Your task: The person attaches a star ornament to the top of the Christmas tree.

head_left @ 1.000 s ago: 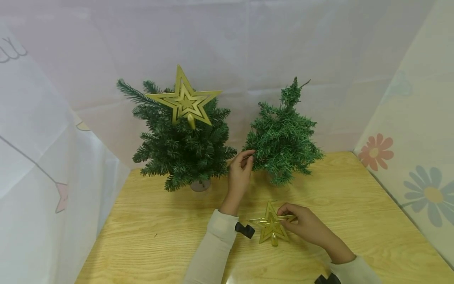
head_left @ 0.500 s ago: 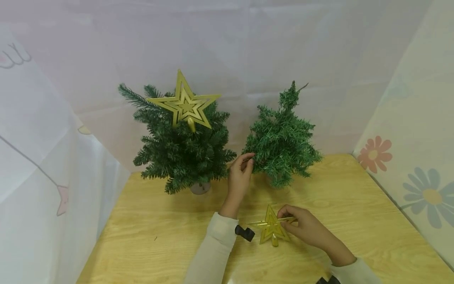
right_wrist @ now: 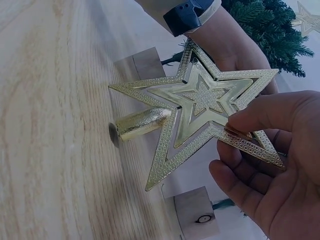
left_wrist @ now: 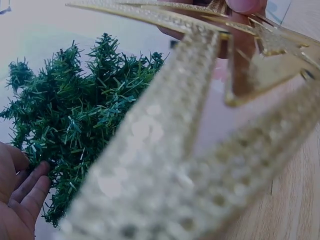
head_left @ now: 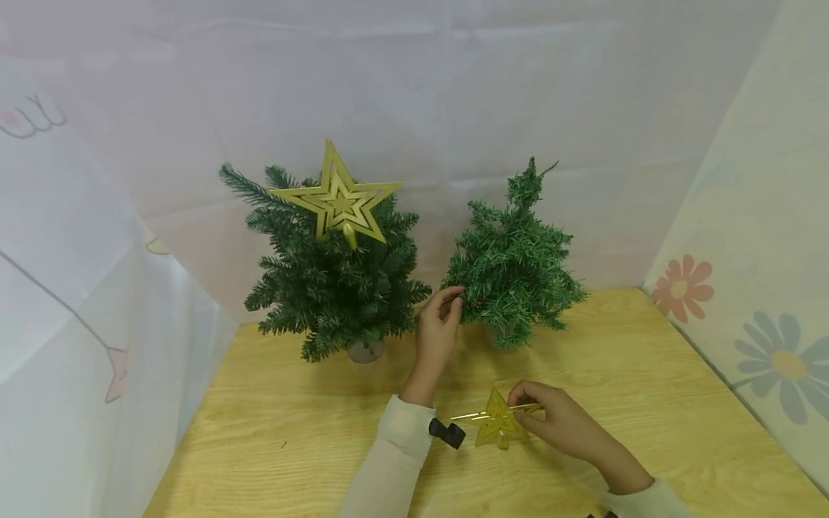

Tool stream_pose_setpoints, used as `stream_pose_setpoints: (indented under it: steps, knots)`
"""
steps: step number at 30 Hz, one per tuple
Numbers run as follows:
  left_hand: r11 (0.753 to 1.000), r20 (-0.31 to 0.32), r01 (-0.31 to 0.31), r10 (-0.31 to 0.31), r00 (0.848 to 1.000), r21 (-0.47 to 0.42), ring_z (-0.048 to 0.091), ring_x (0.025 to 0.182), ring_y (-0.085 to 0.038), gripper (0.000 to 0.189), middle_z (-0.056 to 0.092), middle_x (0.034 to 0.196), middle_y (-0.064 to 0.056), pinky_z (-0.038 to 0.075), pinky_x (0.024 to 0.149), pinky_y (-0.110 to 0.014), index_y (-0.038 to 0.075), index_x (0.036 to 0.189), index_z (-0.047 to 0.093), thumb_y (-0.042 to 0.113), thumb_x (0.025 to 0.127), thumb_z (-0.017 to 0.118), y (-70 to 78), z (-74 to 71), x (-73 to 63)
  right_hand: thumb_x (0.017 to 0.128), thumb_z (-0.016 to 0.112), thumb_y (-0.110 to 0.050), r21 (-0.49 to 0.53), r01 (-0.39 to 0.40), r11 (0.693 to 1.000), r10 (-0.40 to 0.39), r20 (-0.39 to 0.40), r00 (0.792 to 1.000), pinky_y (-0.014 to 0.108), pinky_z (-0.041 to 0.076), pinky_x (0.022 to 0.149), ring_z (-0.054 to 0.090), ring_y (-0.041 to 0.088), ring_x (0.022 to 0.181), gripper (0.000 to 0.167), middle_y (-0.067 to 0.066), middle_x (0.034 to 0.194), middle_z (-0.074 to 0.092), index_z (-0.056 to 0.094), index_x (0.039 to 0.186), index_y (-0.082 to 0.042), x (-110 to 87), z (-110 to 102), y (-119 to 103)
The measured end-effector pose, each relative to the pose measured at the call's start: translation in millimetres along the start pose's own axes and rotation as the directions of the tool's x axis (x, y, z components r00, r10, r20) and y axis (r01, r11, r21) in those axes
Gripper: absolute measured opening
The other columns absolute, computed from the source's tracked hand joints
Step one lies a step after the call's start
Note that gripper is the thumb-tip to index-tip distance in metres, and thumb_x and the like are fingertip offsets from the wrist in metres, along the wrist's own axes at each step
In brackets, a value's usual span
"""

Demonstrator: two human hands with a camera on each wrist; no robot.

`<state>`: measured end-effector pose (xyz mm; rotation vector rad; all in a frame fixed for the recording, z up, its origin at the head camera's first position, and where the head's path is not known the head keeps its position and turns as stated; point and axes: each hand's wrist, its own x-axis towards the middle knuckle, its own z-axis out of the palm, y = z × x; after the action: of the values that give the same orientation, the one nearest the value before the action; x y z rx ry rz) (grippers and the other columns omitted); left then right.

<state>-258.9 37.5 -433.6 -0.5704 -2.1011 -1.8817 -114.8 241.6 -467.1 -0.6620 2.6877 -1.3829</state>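
Note:
In the head view my right hand (head_left: 550, 421) pinches one arm of a gold star tree topper (head_left: 500, 417) between thumb and fingers, low at the front. The right wrist view shows this star (right_wrist: 205, 95) with its hollow cone socket pointing at the table. My left hand (head_left: 439, 324) reaches to the left side of the smaller green Christmas tree (head_left: 518, 259), fingertips right at its branches. In the left wrist view the fingers (left_wrist: 35, 192) lie loosely beside the foliage, and the star blurs the foreground.
A fuller Christmas tree (head_left: 337, 295) stands at the left, with another gold star topper (head_left: 343, 203) on it. Both trees stand on round bases near the back of the wooden table (head_left: 291, 403). Printed cloth (head_left: 440, 86) hangs behind and at both sides.
The star in my right hand has tilted and now shows more edge-on in the head view. My left hand stays at the smaller tree. The head view has shifted slightly, moving everything lower.

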Motion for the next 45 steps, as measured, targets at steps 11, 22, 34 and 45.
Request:
stream_pose_setpoints:
  steps: [11,22,34,45]
  knots:
    - [1.000,0.002,-0.012,0.012,1.000,0.014,0.062,0.108,-0.009,0.025,0.060,0.120,0.007,0.052,0.090,-0.027,0.017,0.125,0.064,0.023,0.102,0.055,-1.0,0.5,-0.3,0.098,0.063,-0.022,0.013,0.030,0.999,-0.030,-0.025,0.999,0.033,0.053,0.087,0.061,0.011,0.103,0.009,-0.012,0.104,0.061,0.059,0.105,-0.025,-2.8,-2.1,-3.2]
    - [1.000,-0.008,-0.024,0.024,1.000,0.008,0.062,0.109,-0.011,0.026,0.060,0.120,0.005,0.053,0.090,-0.029,0.015,0.125,0.064,0.022,0.102,0.055,-5.0,-0.3,-0.4,0.098,0.062,-0.024,-0.021,0.034,0.999,-0.035,-0.071,0.997,0.035,0.053,0.087,0.061,0.011,0.104,0.007,-0.014,0.106,0.061,0.060,0.105,-0.027,-3.9,-9.9,-14.2]
    - [0.999,-0.014,-0.032,0.032,0.999,0.000,0.062,0.109,-0.011,0.025,0.061,0.120,0.005,0.052,0.090,-0.028,0.018,0.124,0.065,0.023,0.102,0.055,-6.3,0.5,0.5,0.097,0.063,-0.022,-0.071,0.073,0.995,-0.082,-0.136,0.987,0.032,0.053,0.084,0.061,0.009,0.101,0.010,-0.014,0.104,0.062,0.060,0.106,-0.027,-6.8,-17.3,-18.9]
    - [1.000,0.006,0.011,-0.011,1.000,-0.004,0.061,0.113,-0.023,0.026,0.059,0.123,-0.009,0.051,0.094,-0.033,0.005,0.126,0.062,0.010,0.102,0.053,21.7,-2.1,-5.1,0.094,0.068,-0.016,-0.092,0.037,0.995,-0.055,-0.190,0.980,0.032,0.054,0.084,0.061,0.007,0.101,0.017,-0.017,0.106,0.062,0.061,0.105,-0.027,-7.7,-19.7,-23.4]
